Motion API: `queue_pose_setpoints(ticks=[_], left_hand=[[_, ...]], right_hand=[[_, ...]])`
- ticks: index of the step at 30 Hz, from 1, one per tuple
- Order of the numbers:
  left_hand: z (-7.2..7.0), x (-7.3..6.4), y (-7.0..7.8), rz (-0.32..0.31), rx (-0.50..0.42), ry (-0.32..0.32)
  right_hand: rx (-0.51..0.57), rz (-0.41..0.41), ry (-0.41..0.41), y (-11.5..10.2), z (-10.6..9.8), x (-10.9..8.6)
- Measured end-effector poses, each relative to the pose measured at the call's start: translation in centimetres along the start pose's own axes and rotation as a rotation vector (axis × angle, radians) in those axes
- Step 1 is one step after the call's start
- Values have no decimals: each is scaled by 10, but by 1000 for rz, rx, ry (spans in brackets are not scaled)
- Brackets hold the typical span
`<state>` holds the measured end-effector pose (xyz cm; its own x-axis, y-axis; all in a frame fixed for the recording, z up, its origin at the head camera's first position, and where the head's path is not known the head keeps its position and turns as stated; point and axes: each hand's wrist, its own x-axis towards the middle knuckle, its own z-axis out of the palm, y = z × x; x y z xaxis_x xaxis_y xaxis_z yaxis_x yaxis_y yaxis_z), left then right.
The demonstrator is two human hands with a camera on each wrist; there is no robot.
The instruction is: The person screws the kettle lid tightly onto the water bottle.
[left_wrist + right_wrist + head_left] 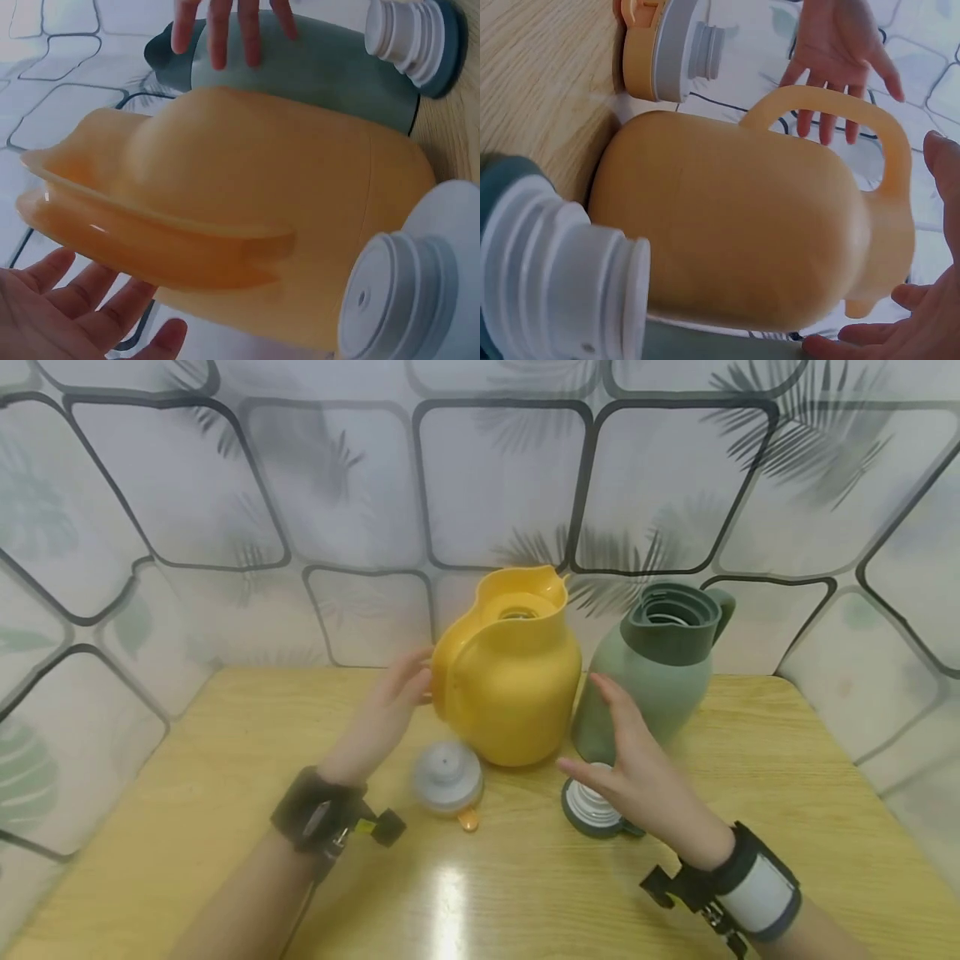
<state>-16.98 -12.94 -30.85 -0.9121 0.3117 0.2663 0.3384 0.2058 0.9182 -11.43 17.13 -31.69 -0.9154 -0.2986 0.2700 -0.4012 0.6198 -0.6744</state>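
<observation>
Yellow jug (517, 693): upright on wooden table (360, 902), beside green jug (660, 664), mouth uncovered. Left hand (381, 714): fingers loosely spread at the handle (142, 244), grasping nothing; contact unclear; presumably placed for a sideways hold. Right hand (648, 777): empty, thumb apart, perhaps so spread to suit the jug's round body. Grey stopper (447, 777), white stopper (587, 806): necks upward, likely for cleanliness.

No legible text, label, brand, number or sign in any view.
</observation>
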Motion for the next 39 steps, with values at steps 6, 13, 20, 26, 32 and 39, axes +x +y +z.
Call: queue_pose_setpoints(ticks=[6,13,20,26,32,39], left_hand=[[5,5,-2,12,-101,-31],[8,9,-2,131,-159,-134],[13,14,-1,119,-145,-177],[17,17,-1,80,-229,-184],[20,21,-3,44,-287,-167],[24,26,-1,21,-291,-127]], right_hand=[[64,34,-23,3,15,14],[83,58,-26,7,26,24],[192,89,35,10,36,32],[261,137,83,8,43,37],[297,148,146,7,51,39],[294,144,202,7,57,43]])
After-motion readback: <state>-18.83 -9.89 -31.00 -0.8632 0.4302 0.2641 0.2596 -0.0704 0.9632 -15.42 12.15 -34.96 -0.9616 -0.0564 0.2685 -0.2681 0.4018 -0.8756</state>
